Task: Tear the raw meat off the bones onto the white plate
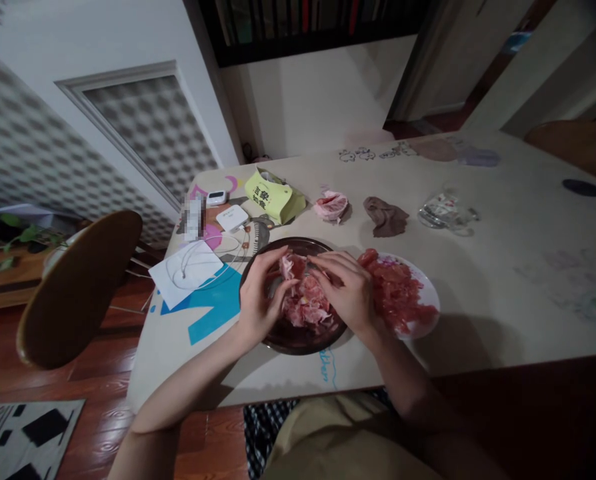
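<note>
Over a dark brown bowl (298, 348), my left hand (261, 293) curls its thumb and fingers round a piece of pink fruit (292, 267) that looks like red pomelo. My right hand (347, 287) pinches at the same piece from the other side; its fingertips partly hide what they grip. Torn pink and whitish membrane (309, 310) lies in the bowl below. Right of the bowl, partly behind my right hand, a white patterned plate (431, 288) bears a heap of red peeled pulp (401, 293).
Behind the bowl are a yellow-green packet (274, 195), a pink crumpled piece (332, 206), a brown cloth-like lump (385, 217) and a clear plastic item (445, 212). At left lie white devices (232, 217), a cable and paper (185, 273). A chair (81, 290) stands left.
</note>
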Demonstrator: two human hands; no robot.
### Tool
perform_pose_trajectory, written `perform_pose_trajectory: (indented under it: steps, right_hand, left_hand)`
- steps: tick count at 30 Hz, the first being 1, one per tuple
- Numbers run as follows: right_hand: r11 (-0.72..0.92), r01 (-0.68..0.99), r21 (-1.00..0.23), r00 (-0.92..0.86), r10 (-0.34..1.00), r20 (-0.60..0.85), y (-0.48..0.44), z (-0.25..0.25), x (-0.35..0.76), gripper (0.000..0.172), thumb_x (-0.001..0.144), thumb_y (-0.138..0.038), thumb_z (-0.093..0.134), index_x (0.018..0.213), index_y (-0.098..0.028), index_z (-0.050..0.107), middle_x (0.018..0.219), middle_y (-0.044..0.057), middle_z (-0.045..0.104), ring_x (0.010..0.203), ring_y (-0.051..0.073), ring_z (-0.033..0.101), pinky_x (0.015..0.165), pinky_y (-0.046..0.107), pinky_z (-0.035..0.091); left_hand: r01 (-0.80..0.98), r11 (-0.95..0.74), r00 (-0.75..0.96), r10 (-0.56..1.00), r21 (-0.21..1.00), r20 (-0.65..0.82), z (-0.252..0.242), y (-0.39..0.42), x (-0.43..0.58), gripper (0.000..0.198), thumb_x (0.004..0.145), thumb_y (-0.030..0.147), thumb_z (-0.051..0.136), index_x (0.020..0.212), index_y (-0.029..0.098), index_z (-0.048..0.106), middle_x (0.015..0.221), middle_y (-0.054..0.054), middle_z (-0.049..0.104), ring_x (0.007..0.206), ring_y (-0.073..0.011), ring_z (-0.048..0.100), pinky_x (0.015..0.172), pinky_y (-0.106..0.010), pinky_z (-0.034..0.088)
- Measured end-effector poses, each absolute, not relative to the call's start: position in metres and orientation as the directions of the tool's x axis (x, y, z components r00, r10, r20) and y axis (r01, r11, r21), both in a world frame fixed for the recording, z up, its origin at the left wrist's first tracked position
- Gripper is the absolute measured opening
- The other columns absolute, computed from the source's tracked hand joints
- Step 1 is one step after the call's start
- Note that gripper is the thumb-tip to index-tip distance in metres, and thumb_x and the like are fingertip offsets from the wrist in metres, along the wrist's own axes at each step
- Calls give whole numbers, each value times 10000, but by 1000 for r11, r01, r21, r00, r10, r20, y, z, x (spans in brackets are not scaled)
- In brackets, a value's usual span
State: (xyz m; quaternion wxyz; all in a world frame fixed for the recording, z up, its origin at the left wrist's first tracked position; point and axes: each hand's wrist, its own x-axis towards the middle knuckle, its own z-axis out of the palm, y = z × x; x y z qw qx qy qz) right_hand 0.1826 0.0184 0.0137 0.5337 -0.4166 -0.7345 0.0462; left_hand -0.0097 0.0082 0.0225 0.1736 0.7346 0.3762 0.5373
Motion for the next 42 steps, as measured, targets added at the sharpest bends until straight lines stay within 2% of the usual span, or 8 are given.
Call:
perform_pose_trajectory:
  steps: [5, 9, 14, 22, 26, 33, 38, 42]
  right_hand:
    - [722, 523, -452, -39, 550, 834, 8, 24, 173, 198, 950, -122, 727, 1130, -202, 750, 1007, 76, 803, 963, 214, 760, 902, 373, 640]
    - [735, 483, -477, -22, 554, 832, 3, 25, 166, 146, 925, -151, 777, 1056, -213, 759, 984, 66, 806, 947, 211, 765, 890, 371, 652]
    - [734, 456, -503, -28, 577, 816, 2, 23, 164, 120, 936, -102, 736, 972, -211, 770, 955, 61, 807, 944, 203, 766, 868, 366, 661]
    - [687, 641, -343, -10, 454, 891, -14, 21, 150, 262, 900, -60, 729, 1108, -215, 761, 1027, 54, 832, 944, 187, 809, 958, 294, 657]
    - [702, 647, -299, 11, 383, 924, -19, 22, 146, 279, 902, -72, 738, 1146, -205, 749, 999, 49, 833, 933, 182, 813, 988, 281, 660]
    - [717, 595, -363, 54, 415, 908, -20, 26, 143, 253, 924, -83, 707, 1125, -228, 754, 990, 30, 832, 935, 192, 815, 969, 337, 690]
    - [686, 574, -446, 45, 518, 854, -16, 30, 143, 276, 932, -60, 689, 1145, -217, 771, 1084, 44, 828, 1006, 185, 808, 1004, 309, 664]
    - [670, 627, -397, 27, 490, 871, -13, 28, 146, 339, 941, -62, 679, 1232, -217, 758, 1111, 52, 823, 1024, 190, 806, 977, 291, 666]
  left_hand:
    - [406, -653, 193, 745, 639, 638, 24, 8, -10, 502, 972, 200, 704, 1447, 272, 560, 1317, -86, 678, 1195, -194, 686, 882, -271, 666]
    - [423, -657, 238, 745, 624, 623, 24, 5, -9, 446, 975, 209, 699, 1401, 254, 577, 1308, -96, 692, 1217, -223, 689, 910, -317, 666]
    - [389, -623, 220, 779, 679, 588, 18, 2, -6, 441, 979, 211, 692, 1396, 250, 555, 1333, -100, 696, 1216, -215, 698, 873, -298, 668]
    - [363, -793, 191, 577, 489, 794, 9, 2, -2, 429, 979, 114, 618, 1387, 227, 549, 1303, -109, 725, 1228, -222, 697, 1037, -425, 604]
    - [302, -811, 147, 558, 500, 816, 8, -2, 1, 419, 976, 114, 613, 1373, 232, 554, 1312, -100, 722, 1224, -218, 700, 1032, -427, 596]
    - [193, -804, 107, 587, 562, 802, 10, -6, 3, 461, 940, 46, 624, 1359, 228, 559, 1330, -95, 707, 1238, -215, 689, 1058, -428, 579]
    - [183, -754, 15, 644, 631, 765, 15, -3, 6, 450, 937, 80, 675, 1343, 236, 562, 1297, -79, 711, 1236, -181, 686, 1001, -330, 611]
    - [279, -747, 118, 650, 603, 750, 17, -6, 2, 487, 982, 187, 632, 1460, 229, 548, 1422, -121, 664, 1336, -242, 641, 1122, -443, 571]
